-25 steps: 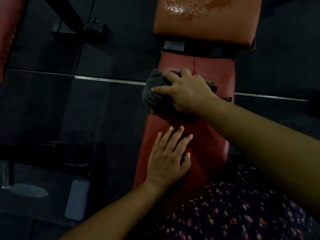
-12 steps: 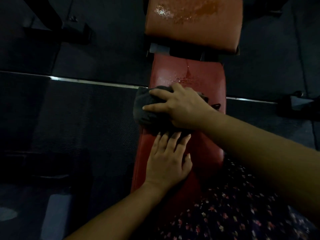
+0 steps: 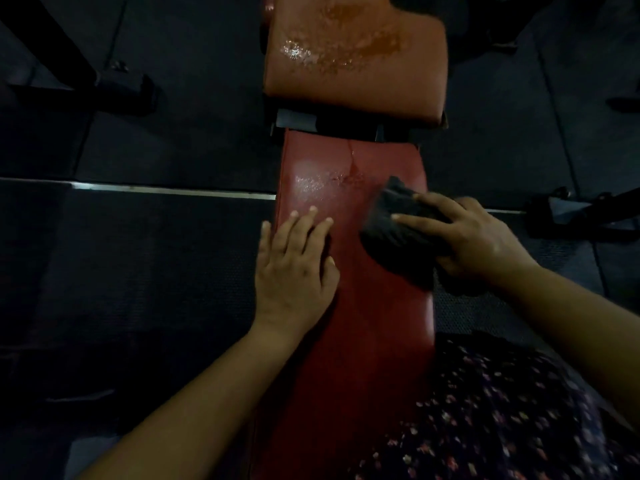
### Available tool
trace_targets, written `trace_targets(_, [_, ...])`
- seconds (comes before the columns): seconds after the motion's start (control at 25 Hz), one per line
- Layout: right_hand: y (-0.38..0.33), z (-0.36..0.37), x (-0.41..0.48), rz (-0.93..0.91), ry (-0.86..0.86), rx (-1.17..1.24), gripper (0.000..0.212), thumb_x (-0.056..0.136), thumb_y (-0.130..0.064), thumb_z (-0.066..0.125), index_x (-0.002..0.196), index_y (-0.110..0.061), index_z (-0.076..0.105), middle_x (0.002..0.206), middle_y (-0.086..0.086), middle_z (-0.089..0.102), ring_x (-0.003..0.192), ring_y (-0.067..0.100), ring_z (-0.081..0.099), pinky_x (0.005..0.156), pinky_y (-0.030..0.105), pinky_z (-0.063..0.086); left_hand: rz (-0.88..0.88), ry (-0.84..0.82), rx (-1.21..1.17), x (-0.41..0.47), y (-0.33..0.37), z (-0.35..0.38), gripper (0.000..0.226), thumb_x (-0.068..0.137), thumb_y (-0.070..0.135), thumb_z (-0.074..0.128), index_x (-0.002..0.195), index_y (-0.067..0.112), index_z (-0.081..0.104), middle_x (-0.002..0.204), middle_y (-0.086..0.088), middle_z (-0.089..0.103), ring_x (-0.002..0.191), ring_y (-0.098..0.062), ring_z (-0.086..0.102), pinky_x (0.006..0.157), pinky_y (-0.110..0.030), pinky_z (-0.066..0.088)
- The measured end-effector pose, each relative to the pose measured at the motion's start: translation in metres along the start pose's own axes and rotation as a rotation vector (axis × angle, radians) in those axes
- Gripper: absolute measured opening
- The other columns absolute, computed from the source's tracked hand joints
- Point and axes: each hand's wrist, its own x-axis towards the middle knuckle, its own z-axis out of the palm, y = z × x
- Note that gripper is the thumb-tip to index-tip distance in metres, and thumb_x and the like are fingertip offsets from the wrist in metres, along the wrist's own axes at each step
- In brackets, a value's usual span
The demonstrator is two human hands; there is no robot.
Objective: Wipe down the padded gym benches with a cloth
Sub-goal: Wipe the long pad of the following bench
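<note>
Above dark flooring [image 3: 156,265], a cloth [image 3: 398,233] touches the seemingly wet bench [image 3: 363,323].

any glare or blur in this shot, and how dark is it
Head view: dim, floor nearly black; glare on wet patches of the far pad and the near pad; cloth under the right hand slightly smeared; left hand sharper.

No text, label, brand, number or sign can be read. The long red vinyl padded counter [image 3: 363,323], the orange-brown vinyl pad [image 3: 356,77] beyond it and the dark grey crumpled cloth [image 3: 391,237] carry no legible marks. The view is dim and soft.
</note>
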Motion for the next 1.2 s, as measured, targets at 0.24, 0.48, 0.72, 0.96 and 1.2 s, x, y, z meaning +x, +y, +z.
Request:
trace_targets(0.24, [0.02,-0.011,0.02,0.315,-0.028,0.048,0.063,0.088,-0.033,0.059,0.144,-0.05,0.035,0.151,0.0,0.035,0.114,0.039,0.046,0.081,0.05,0.05,-0.072,0.008,-0.061,0.009,-0.001,0.013,0.046,0.094,0.032,0.038,0.129,0.01,0.057,0.142,-0.012,0.052,0.14,-0.03,0.038,0.119,-0.043,0.02])
trace_targets(0.48, [-0.061,-0.037,0.142,-0.044,-0.065,-0.068,0.054,0.097,-0.035,0.049,0.145,-0.049,0.029,0.154,0.0,0.025,0.119,0.036,0.042,0.076,0.043,0.045,-0.023,0.055,-0.086,0.011,-0.004,0.015,0.038,0.093,0.026,0.042,0.121,0.013,0.063,0.133,-0.009,0.059,0.131,-0.029,0.047,0.108,-0.043,0.042])
trace_targets(0.72, [-0.091,-0.036,0.179,0.038,-0.084,0.019,0.05,0.096,-0.029,0.049,0.144,-0.04,0.037,0.145,0.004,0.034,0.116,0.038,0.045,0.076,0.044,0.043,-0.024,0.047,-0.118,0.011,-0.007,0.015,0.038,0.092,0.028,0.043,0.121,0.016,0.063,0.131,-0.006,0.059,0.132,-0.026,0.045,0.108,-0.039,0.039])
trace_targets(0.96, [-0.006,-0.023,0.092,0.31,-0.15,0.086,0.059,0.093,-0.029,0.053,0.145,-0.045,0.032,0.148,0.002,0.03,0.119,0.039,0.044,0.093,0.051,0.047,-0.111,0.002,-0.101,0.032,0.004,0.0,0.032,0.085,0.025,0.057,0.115,0.018,0.064,0.118,-0.004,0.063,0.115,-0.026,0.054,0.096,-0.043,0.046])
trace_targets(1.2, [0.055,-0.026,0.101,0.572,-0.199,0.116,0.061,0.09,-0.023,0.057,0.143,-0.045,0.037,0.144,0.006,0.039,0.115,0.04,0.051,0.09,0.05,0.051,-0.157,-0.111,0.003,0.099,0.003,0.021,0.056,0.093,0.047,0.042,0.142,0.02,0.047,0.146,-0.004,0.045,0.137,-0.026,0.035,0.116,-0.045,0.028])
